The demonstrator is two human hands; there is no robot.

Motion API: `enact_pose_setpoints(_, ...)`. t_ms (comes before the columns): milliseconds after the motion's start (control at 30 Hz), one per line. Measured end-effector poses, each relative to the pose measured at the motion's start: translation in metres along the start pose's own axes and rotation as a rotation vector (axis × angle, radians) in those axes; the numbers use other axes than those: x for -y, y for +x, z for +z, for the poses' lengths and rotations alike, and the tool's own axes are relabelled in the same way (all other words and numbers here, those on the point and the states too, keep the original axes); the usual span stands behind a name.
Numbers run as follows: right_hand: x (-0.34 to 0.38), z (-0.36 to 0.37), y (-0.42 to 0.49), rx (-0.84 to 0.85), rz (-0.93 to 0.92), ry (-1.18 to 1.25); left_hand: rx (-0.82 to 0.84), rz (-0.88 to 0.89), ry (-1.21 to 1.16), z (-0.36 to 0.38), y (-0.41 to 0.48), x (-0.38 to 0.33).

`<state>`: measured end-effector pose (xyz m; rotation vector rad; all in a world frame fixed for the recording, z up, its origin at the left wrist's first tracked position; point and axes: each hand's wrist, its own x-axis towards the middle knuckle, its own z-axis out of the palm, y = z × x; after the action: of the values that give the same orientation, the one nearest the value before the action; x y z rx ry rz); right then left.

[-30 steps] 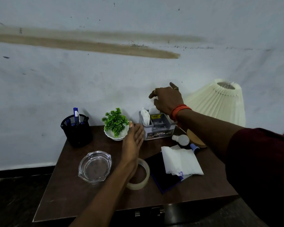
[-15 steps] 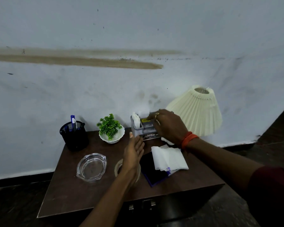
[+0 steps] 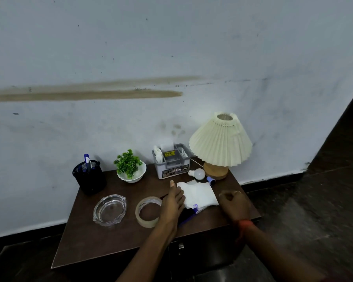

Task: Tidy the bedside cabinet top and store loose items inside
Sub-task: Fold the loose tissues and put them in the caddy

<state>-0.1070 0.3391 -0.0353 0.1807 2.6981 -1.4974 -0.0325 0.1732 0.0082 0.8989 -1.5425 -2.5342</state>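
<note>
Since the earlier frame the right hand (image 3: 234,203) has come away from the grey organiser box (image 3: 172,161) at the back and now sits low over the right front part of the cabinet top (image 3: 102,239), just right of the white tissue (image 3: 199,195). Its fingers are curled into a loose fist; whether anything is pinched inside cannot be told, as the hand is blurred. An orange band circles that wrist.

On the other side, the left hand (image 3: 172,202) lies flat and open, fingers extended and together, its outer edge touching the left edge of the tissue; it grips nothing. The tissue lies spread over a dark, blue-edged flat item (image 3: 186,217), of which only a front corner shows.

Just left of the left hand rests a roll of clear tape (image 3: 148,211), lying flat, and further left a glass ashtray (image 3: 109,210). Behind the tissue, a loose white bulb (image 3: 198,173) lies on its side between the organiser box and the wooden base of the pleated lamp (image 3: 220,142), with a small blue-capped object (image 3: 211,181) just in front of it. Along the back stand a small green plant in a white bowl (image 3: 130,169) and, at the far left, a black mesh pen holder (image 3: 89,176) with blue pens. Below the top, a cabinet door handle (image 3: 180,246) shows at the front.
</note>
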Motion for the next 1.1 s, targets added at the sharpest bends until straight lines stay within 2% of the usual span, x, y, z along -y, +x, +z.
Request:
enact_pose_setpoints(100, -0.016, 0.008, 0.002, 0.019, 0.245, 0.283, -0.004, -0.015, -0.011, 0.004, -0.007, 0.004)
enact_pose_setpoints(200, -0.013, 0.012, 0.003, 0.021, 0.289, 0.344, -0.014, -0.028, -0.051, 0.008, -0.017, 0.011)
enact_pose_setpoints(533, 0.009, 0.017, 0.009, 0.078, 0.237, 0.073, -0.031, -0.037, -0.102, -0.001, -0.028, 0.035)
enact_pose_setpoints(800, 0.011, 0.019, 0.009, 0.055, 0.213, 0.054, -0.039, -0.055, -0.121, -0.011, -0.035, 0.043)
enact_pose_setpoints(967, -0.013, 0.032, 0.03, 0.084, 0.233, 0.004, -0.025, -0.041, -0.124, -0.011, -0.041, 0.045)
enact_pose_setpoints(1100, 0.003, 0.026, 0.018, 0.07, 0.23, -0.004, -0.037, -0.039, -0.128, -0.015, -0.041, 0.042)
